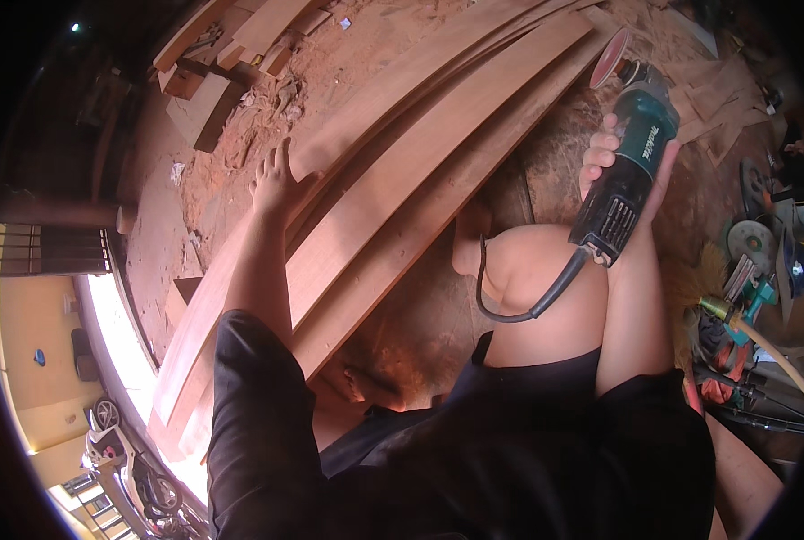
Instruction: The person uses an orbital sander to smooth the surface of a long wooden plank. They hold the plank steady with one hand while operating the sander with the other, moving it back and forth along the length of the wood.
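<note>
In my right hand [599,158] is a green and black angle grinder [647,135], gripped round its body and raised above my bare knee. Its reddish round disc [609,58] points up and away, apart from the wood. A black power cord [560,292] loops from the grinder's rear end over my thigh. My left hand [280,180], fingers spread, lies at the far-left edge of the long curved wooden planks [429,148]. Whether its palm presses on the wood is hard to see. The planks run side by side, from lower left to upper right.
Wood offcuts [206,110] and sawdust cover the floor at the far left. Discs [751,241], tools and a yellowish hose [780,355] clutter the right side. Thin wood sheets [704,99] lie at the far right. A motorbike [127,468] stands beyond the opening at lower left.
</note>
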Motion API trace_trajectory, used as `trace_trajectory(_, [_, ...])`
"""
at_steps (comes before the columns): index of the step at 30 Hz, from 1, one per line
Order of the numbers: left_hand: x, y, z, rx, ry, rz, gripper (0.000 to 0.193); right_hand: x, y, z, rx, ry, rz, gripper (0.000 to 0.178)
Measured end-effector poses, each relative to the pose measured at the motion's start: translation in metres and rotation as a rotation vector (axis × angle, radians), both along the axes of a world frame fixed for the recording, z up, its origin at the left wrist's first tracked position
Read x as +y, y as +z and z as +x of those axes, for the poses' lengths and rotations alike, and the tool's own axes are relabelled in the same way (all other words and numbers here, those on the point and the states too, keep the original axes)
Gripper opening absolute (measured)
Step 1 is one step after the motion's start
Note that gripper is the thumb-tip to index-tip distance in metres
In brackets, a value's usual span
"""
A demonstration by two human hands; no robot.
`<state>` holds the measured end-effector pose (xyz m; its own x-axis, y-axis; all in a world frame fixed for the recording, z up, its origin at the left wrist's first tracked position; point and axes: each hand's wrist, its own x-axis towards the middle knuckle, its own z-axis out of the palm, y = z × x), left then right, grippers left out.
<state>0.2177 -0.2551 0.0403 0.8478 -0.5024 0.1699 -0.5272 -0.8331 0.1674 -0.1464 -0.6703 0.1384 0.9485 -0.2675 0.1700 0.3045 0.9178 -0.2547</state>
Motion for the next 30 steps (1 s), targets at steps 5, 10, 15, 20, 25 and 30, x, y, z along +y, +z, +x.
trace_trajectory(5, [0.044,-0.049,0.011,0.166,0.259,0.244,0.077,-0.008,0.002,-0.003,0.036,-0.009,-0.105,0.096])
trace_trajectory(10, [0.116,-0.075,-0.035,0.050,0.066,0.109,0.061,-0.007,0.004,-0.007,0.005,0.003,-0.129,0.095])
trace_trajectory(15, [0.140,-0.078,-0.151,0.172,0.215,0.010,0.061,-0.003,0.010,-0.011,0.137,-0.077,-0.177,0.100])
trace_trajectory(20, [0.126,-0.064,-0.251,0.042,0.303,0.275,0.078,0.000,0.002,-0.008,-0.033,0.017,-0.120,0.097])
trace_trajectory(25, [0.117,-0.046,-0.225,0.184,0.383,0.305,0.084,0.002,0.004,-0.002,-0.106,0.113,-0.127,0.100])
trace_trajectory(30, [0.101,-0.011,-0.213,0.257,0.272,0.325,0.090,0.003,0.007,-0.013,-0.094,0.157,-0.124,0.102])
